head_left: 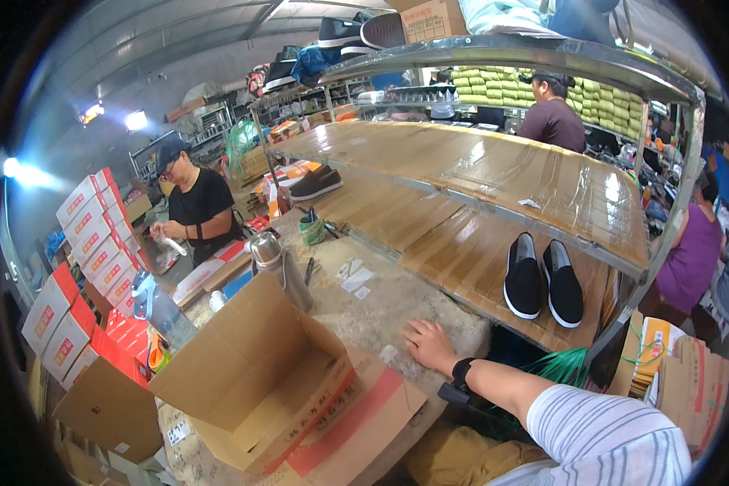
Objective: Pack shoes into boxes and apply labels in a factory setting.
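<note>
Striped and white, our sleeve [599, 429] fills the near right. Left of our right grip [429, 346], an open carton [239, 352] takes up the near tabletop [381, 316], with a silver flask [282, 266] and green pen holder [312, 232] beyond it; black slip-on shoes [522, 279] stand on the shelf [454, 255] at right. Our forearm [502, 387] reaches leftward, the right grip resting palm-down and loosely spread on the tabletop, holding nothing; we cannot tell the left grip's state, as it is out of view. Dark printed characters [324, 415] mark the carton, orange ones the stacked boxes [83, 231] at left
</note>
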Motion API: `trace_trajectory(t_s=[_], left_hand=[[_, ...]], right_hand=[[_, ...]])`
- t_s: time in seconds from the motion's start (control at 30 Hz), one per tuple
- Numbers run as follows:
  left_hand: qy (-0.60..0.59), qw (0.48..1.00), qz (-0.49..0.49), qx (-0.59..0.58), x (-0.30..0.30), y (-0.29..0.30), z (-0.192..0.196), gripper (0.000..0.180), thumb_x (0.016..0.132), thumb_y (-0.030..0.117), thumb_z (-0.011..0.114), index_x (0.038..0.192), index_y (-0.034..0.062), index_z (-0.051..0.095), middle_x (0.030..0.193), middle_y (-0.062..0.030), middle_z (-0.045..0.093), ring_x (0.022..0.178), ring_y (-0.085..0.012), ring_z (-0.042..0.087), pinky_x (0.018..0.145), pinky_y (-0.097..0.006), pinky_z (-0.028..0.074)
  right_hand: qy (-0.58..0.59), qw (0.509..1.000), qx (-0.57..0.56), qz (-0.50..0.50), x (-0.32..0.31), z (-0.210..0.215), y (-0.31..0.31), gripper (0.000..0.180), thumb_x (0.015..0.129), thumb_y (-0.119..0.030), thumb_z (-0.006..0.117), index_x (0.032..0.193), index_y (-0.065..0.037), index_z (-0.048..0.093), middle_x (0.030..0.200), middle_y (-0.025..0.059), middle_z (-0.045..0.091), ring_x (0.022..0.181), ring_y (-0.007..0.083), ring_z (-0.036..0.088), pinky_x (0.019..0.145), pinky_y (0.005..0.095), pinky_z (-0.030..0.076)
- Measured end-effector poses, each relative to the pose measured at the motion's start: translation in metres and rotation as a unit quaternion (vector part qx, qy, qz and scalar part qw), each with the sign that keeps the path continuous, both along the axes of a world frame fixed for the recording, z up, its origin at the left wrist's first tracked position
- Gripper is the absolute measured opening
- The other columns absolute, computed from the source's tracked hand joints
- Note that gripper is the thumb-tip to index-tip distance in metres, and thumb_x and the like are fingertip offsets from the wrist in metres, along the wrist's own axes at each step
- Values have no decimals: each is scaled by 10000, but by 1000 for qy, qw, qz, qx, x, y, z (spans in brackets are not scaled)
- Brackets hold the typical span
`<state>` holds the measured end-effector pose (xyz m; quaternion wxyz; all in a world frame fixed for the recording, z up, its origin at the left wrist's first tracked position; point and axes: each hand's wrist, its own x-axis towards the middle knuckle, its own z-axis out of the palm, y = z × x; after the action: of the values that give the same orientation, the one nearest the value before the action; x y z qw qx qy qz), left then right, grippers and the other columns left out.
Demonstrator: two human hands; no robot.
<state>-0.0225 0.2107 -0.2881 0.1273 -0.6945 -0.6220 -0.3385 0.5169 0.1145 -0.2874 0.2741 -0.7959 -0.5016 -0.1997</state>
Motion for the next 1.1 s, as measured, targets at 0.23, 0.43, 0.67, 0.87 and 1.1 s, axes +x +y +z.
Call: trace_trajectory(t_s=[0.23, 0.43, 0.67, 0.87, 1.1], left_hand=[[-6, 1000, -3, -1, -1, 5, -8, 297, 839, 126, 493, 1036, 83, 711, 1106, -142, 656, 1049, -329, 603, 912, -399, 466], [-2, 1000, -1, -2, -3, 5, -12, 342, 819, 97, 475, 1070, 123, 705, 1116, -136, 653, 1054, -322, 601, 921, -403, 460], [-9, 1000, 7, -24, 2, 2, -4, 375, 788, 77, 472, 1084, 114, 699, 1128, -128, 650, 1068, -312, 595, 935, -401, 451], [-13, 1000, -10, -10, -2, 5, -10, 383, 788, 65, 469, 1094, 110, 694, 1135, -120, 649, 1067, -314, 593, 945, -400, 445], [-7, 1000, 2, -14, -5, 4, -11, 388, 790, 62, 471, 1097, 133, 696, 1155, -120, 641, 1081, -313, 590, 946, -402, 444]], right_hand=[[16, 1000, -1, 8, 3, -1, 0, 315, 836, -238, 576, 1133, -163, 649, 1280, 99, 546, 1170, 306, 499, 974, 429, 385], [14, 1000, -5, 6, 2, 1, -1, 318, 834, -232, 574, 1135, -161, 646, 1269, 104, 550, 1184, 292, 487, 982, 426, 375], [23, 1000, 5, 16, 1, 5, -2, 314, 841, -224, 580, 1139, -149, 645, 1283, 108, 544, 1187, 299, 488, 982, 426, 372], [10, 1000, -7, 12, 2, 5, -1, 324, 841, -226, 578, 1151, -156, 640, 1283, 104, 543, 1194, 291, 483, 980, 423, 372], [13, 1000, -1, 16, 1, 5, -1, 322, 831, -218, 580, 1140, -147, 642, 1285, 104, 537, 1215, 276, 468, 998, 416, 362]])
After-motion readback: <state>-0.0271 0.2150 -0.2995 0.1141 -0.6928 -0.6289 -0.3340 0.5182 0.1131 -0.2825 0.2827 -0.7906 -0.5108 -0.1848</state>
